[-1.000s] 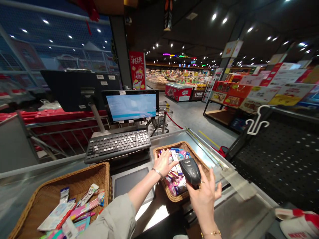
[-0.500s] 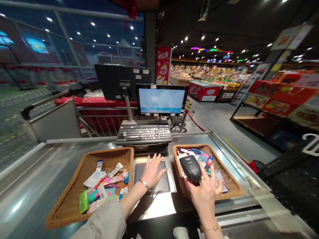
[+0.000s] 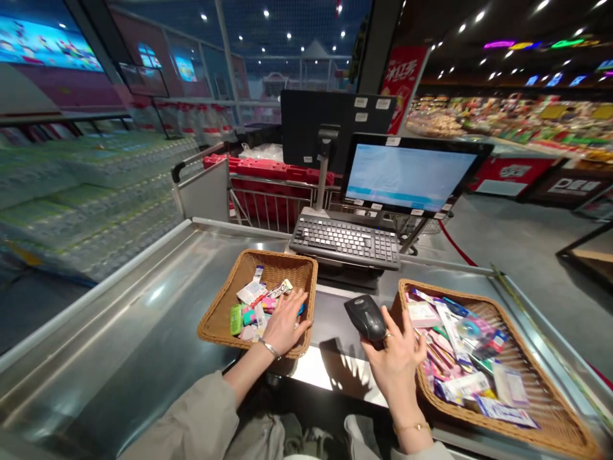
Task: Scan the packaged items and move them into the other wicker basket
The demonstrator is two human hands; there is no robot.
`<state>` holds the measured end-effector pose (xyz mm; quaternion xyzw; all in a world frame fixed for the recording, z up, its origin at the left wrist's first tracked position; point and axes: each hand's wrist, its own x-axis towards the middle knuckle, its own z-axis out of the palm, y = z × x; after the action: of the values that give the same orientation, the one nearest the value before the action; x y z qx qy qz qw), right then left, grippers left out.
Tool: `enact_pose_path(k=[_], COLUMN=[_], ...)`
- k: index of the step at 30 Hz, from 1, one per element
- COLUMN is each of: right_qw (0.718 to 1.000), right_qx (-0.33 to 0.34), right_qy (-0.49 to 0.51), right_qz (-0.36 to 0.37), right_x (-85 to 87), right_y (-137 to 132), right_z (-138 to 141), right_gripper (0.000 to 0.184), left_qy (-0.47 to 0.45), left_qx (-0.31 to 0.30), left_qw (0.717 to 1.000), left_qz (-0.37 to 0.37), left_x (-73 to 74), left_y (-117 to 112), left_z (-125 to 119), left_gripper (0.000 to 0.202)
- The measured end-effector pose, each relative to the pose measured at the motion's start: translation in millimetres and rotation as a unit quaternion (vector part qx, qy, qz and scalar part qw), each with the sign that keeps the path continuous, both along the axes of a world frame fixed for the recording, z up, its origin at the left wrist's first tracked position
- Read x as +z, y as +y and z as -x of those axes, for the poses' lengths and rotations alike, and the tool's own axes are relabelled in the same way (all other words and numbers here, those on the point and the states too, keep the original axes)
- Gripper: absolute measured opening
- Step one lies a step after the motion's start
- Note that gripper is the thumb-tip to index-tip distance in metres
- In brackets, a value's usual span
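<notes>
My left hand [image 3: 286, 322] reaches into the left wicker basket [image 3: 225, 305], fingers spread over the small packaged items [image 3: 253, 303] there; whether it grips one is hidden. My right hand [image 3: 395, 355] holds a black handheld barcode scanner [image 3: 366, 317] upright by its handle, above the steel counter between the two baskets. The right wicker basket [image 3: 527, 418] beside that hand is filled with several colourful packets [image 3: 454, 348].
A keyboard [image 3: 345, 241] and a lit touchscreen [image 3: 408, 177] stand behind the baskets, with a second monitor's back [image 3: 330, 121] behind them. The steel checkout counter [image 3: 138, 345] stretches left. Red carts [image 3: 272, 191] and a rail stand beyond it.
My left hand has moved from the right basket, across the flat scanner plate, into the left basket. The view has swung left. The scanner stays in my right hand.
</notes>
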<state>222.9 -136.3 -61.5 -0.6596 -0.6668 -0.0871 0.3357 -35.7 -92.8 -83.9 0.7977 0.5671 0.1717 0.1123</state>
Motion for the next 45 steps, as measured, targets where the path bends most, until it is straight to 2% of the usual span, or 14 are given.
enact_pose_path(k=[8,12,16,23,30,35,41,45], right_qw=[0.999,0.998,0.998,0.998,0.997,0.996,0.995,0.995], right_qx=[0.029,0.046,0.049,0.055,0.060,0.081,0.085,0.083], right_qy=[-0.011,-0.023,-0.020,-0.002,-0.002,-0.002,0.003,0.005], right_qz=[0.024,0.025,0.030,0.038,0.044,0.048,0.058,0.061], right_x=[-6.0,-10.2,-13.1,-12.0,-13.1,-14.4,-10.3,-7.1], right_y=[5,8,12,19,25,30,36,38], right_z=[31,40,48,59,67,73,80,82], right_gripper=[0.018,0.018,0.018,0.017,0.017,0.015,0.014,0.017], left_qy=[0.111,0.167,0.192,0.227,0.241,0.242,0.237,0.228], left_qx=[0.111,0.140,0.169,0.194,0.190,0.188,0.150,0.169], left_qw=[0.985,0.971,0.958,0.942,0.941,0.940,0.948,0.944], left_qz=[0.071,0.100,0.133,0.153,0.143,0.149,0.150,0.168], left_x=[-8.1,-15.3,-30.0,-56.2,-69.6,-69.4,-63.5,-64.0], left_y=[16,28,45,64,73,72,68,69], left_z=[81,108,125,130,136,137,133,135], left_gripper=[0.075,0.078,0.086,0.092,0.090,0.089,0.093,0.096])
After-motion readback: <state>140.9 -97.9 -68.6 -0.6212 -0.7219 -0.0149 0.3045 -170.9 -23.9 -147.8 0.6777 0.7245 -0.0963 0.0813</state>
